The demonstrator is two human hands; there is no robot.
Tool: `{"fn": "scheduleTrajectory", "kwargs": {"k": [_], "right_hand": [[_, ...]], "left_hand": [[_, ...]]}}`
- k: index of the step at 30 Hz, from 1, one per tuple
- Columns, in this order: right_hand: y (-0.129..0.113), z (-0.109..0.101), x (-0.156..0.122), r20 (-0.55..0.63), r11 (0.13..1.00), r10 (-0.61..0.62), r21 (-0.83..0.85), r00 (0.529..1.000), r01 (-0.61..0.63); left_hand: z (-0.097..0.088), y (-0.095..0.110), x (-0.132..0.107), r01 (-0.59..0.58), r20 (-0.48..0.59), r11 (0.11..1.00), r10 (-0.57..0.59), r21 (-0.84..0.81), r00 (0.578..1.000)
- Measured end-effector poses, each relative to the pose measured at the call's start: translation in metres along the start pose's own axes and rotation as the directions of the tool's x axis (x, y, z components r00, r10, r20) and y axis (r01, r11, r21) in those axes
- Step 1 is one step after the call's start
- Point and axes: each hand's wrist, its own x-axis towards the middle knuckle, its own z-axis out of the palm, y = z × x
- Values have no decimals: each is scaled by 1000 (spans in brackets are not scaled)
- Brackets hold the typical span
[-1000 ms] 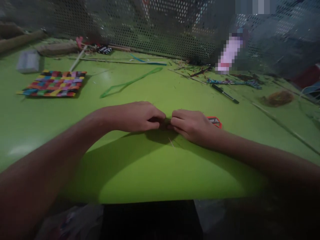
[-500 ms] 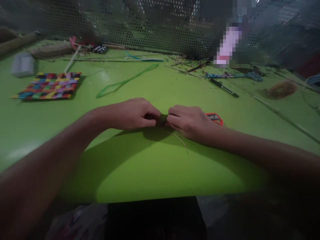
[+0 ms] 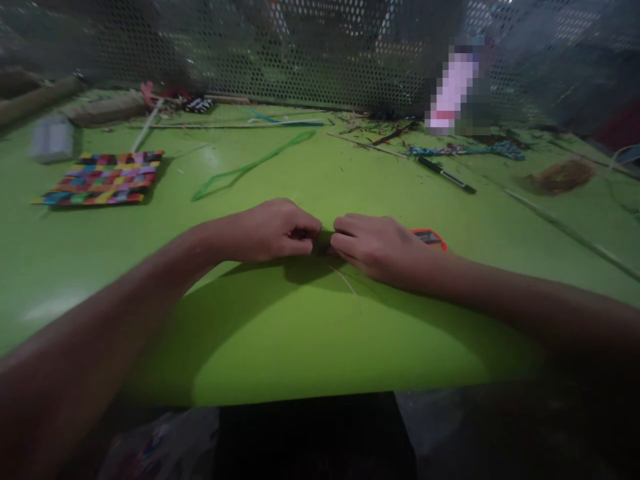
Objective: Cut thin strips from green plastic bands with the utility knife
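My left hand (image 3: 273,231) and my right hand (image 3: 376,247) rest on the green table (image 3: 310,333), fingertips meeting at the middle. Both are closed in a pinch on a small dark piece between them that I cannot make out. A thin pale strand (image 3: 344,280) curves out below the fingers toward me. A small red-edged object (image 3: 431,237) lies just behind my right hand, partly hidden by it.
A multicoloured woven mat (image 3: 103,178) lies at the left, with a grey box (image 3: 51,138) behind it. A green strip loop (image 3: 253,165), a black pen (image 3: 447,176), sticks, a brown fibre clump (image 3: 560,177) and scraps lie toward the perforated metal screen (image 3: 300,60) at the back.
Both hands have stayed pinched together at the same spot. The pale strand below the fingers has shifted and now shows shorter than half a second ago. The view has moved slightly.
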Motion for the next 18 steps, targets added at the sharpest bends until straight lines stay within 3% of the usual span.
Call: {"fn": "scheduleTrajectory", "kwargs": {"k": [8, 18], "right_hand": [[0, 0, 1, -21, 1000, -5, 28, 1000, 5], [1, 1, -1, -24, 999, -14, 48, 1000, 15]], "left_hand": [[-5, 4, -1, -64, 13, 996, 63, 66, 998], [-6, 3, -1, -17, -34, 998, 19, 57, 999]]}}
